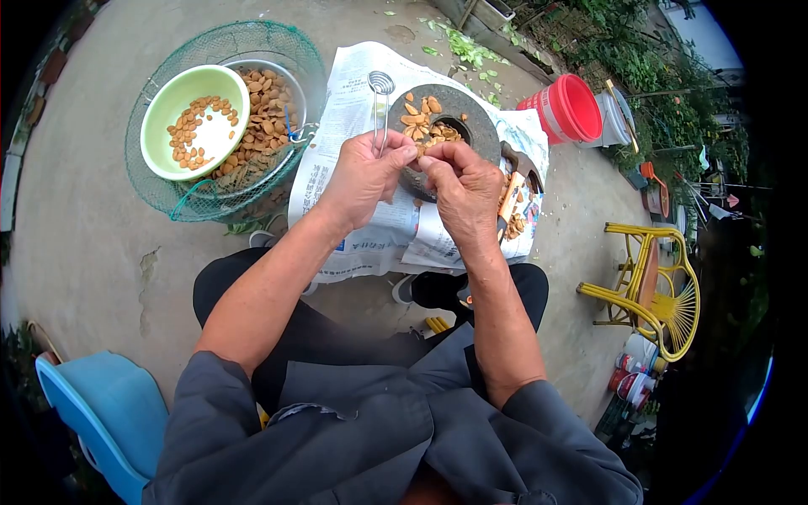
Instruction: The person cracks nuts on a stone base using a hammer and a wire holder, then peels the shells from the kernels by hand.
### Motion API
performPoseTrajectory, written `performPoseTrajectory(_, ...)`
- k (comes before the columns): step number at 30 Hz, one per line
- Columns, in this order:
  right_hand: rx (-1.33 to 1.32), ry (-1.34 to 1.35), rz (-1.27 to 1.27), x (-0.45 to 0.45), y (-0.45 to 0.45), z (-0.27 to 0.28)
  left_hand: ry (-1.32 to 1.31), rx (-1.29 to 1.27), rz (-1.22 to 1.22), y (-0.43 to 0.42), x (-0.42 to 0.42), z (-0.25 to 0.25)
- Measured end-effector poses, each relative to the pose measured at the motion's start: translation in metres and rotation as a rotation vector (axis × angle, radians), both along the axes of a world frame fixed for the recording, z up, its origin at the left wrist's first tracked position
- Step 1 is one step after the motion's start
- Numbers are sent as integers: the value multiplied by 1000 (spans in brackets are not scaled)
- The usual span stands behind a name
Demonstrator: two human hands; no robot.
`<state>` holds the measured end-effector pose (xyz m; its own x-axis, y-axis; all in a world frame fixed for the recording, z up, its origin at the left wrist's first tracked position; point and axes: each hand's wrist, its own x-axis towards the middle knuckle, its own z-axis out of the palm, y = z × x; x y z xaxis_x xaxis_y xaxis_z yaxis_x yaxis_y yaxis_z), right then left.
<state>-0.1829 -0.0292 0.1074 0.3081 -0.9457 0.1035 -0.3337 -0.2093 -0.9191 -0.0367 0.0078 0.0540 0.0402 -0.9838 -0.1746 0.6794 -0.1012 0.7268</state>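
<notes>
My left hand is closed around the thin handle of a spiral wire whisk, whose coiled head points away from me. Thumb and fingers of my right hand are pinched together, meeting my left fingertips; whatever small piece lies between them is mostly hidden. Just beyond the hands stands a round stone mortar with a dark hollow. Brown apricot pits and cracked shells lie on its rim and around the hollow. Newspaper is spread beneath it.
At left, a green net basket holds a metal basin of pits and a pale green bowl with kernels. More shells lie right of the mortar. A red bucket, yellow chair and blue tub stand around.
</notes>
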Motion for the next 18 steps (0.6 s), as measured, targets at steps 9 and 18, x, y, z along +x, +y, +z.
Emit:
performPoseTrajectory(9,386,-294,-1,2,0,5,96,-22,-95,-1,6,-1)
performPoseTrajectory(18,381,-281,13,0,-1,3,119,4,-124,2,4,0)
